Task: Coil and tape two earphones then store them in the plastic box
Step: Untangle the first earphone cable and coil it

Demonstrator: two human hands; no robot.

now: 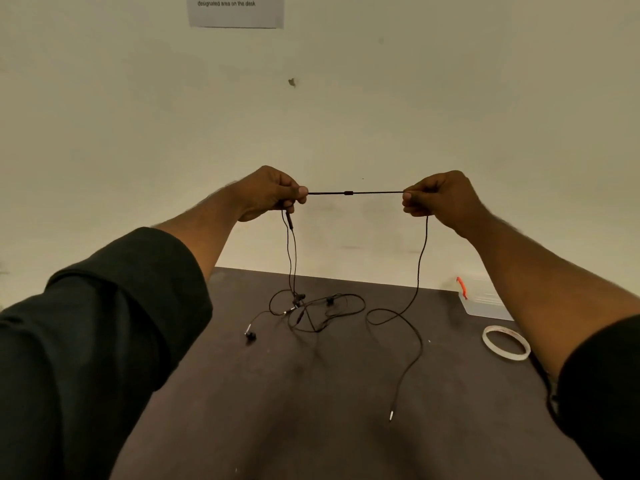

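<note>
Hands are working above a dark table (311, 410): the left hand (268, 194) and the right hand (441, 199) are each pinching a black earphone cable (348, 193) between thumb and curled fingers, pulling a short stretch taut and level between them in front of a pale wall (346, 116). From the left hand two strands are hanging down to a tangle of cable (315, 311) lying on the table, with an earbud (250, 336) resting just left of it. From the right hand one strand is dropping and trailing across the table to a jack plug (391, 415). Off to the right, a clear plastic box (485, 303) with an orange clasp is sitting near the wall, and a tape roll (506, 342) is lying just in front of it.
</note>
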